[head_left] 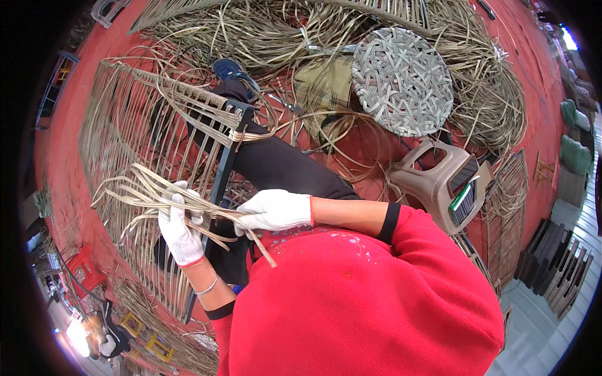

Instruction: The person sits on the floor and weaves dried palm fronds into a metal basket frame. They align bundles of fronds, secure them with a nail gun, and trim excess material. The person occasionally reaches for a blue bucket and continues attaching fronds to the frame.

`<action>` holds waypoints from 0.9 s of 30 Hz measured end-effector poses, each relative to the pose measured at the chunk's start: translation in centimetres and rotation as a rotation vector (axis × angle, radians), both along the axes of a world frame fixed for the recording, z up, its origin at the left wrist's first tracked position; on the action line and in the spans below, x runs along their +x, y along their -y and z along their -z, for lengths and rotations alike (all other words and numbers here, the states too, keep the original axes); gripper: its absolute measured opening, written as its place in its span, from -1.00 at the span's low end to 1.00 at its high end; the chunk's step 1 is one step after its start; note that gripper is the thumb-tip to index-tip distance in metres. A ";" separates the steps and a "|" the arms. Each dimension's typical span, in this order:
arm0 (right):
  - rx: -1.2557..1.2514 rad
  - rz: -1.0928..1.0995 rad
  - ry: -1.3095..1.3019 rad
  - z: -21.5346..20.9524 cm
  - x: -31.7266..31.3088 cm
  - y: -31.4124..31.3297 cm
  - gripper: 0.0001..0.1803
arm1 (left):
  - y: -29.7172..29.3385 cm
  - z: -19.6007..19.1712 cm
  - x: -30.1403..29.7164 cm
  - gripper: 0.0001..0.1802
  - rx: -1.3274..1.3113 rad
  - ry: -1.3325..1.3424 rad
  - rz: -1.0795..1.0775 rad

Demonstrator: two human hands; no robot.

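Note:
Both my hands wear white knitted gloves and grip one bundle of pale tan rattan-like strips (145,195). My left hand (182,233) is wrapped round the middle of the bundle, and the strips fan out loosely past it to the left. Close to my body, my right hand (273,210) is closed on the bundle's other end, where a short strip end pokes out below. Beneath the bundle a dark metal frame (221,175), partly wound with strips (135,122), leans across my legs. My own hand and the bundle hide part of it.
Heaps of loose strips (501,100) cover the red floor beyond my legs. A round woven seat (402,81) stands ahead, beside a beige plastic stool (433,178) holding a green-edged box (463,200). Dark slats (545,263) are stacked at the far right; a red crate (86,271) sits left.

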State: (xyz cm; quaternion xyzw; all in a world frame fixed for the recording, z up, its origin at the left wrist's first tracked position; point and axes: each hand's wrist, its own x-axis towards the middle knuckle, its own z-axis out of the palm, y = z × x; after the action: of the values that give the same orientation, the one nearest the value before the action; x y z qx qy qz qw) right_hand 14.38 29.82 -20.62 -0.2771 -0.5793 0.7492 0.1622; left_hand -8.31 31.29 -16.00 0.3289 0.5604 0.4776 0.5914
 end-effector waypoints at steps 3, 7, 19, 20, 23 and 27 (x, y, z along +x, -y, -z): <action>-0.404 0.080 -0.142 0.2 -0.7 0.4 -0.59 | 0.1 0.3 0.1 -0.72 -0.028 -0.117 -0.011; -0.678 0.121 -0.308 0.0 -1.8 0.5 -0.55 | -0.7 1.2 0.8 -0.75 -0.040 -0.129 0.065; -0.656 0.308 0.026 -1.5 0.0 -3.9 -0.64 | -5.6 2.0 -1.2 -0.72 -0.106 0.018 0.256; -0.667 0.299 -0.016 -1.5 0.2 -4.1 -0.61 | -5.7 2.2 -1.2 -0.70 -0.123 0.008 0.257; -0.754 0.208 0.000 -1.6 0.5 -4.5 -0.54 | -5.7 2.3 -1.0 -0.69 -0.097 -0.041 0.269; -0.676 0.172 0.096 -2.6 1.0 -4.3 -0.52 | -5.5 1.4 -0.9 -0.65 -0.068 -0.120 0.232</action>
State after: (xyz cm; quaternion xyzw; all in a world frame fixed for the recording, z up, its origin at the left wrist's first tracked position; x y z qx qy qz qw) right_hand 15.37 34.12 -18.03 -0.3979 -0.2802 0.8682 0.0964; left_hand -9.17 36.77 -17.37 0.3994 0.5689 0.3661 0.6187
